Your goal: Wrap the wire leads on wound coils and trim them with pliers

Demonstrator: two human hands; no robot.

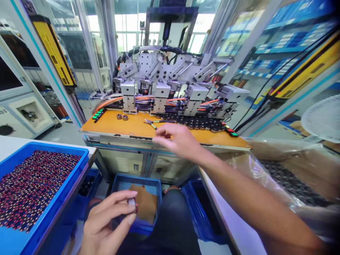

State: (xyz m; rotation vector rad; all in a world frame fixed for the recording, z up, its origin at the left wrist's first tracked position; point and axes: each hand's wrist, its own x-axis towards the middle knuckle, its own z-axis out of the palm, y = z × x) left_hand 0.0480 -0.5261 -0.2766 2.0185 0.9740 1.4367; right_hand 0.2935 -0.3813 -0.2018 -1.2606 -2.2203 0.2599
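Low in front of me, my left hand [110, 219] pinches a small round metal part [132, 202] with a silvery side and dark red bits on its edge. My right hand [176, 140] reaches over the front edge of the orange worktop [127, 128]. Its fingers are curled around a small dark reddish part [166, 135], blurred by motion, whose kind I cannot make out. Just beyond those fingers lie pliers [152, 123] with yellow-and-black handles. Two small round metal parts [122, 117] stand farther left on the worktop.
A metal machine [162, 88] spans the back of the worktop, with many dark round parts [196, 122] before it. Left stands a blue tray [86, 154] full of small parts. Below is a blue bin [120, 179] with cardboard; a plastic-lined box [252, 166] stands right.
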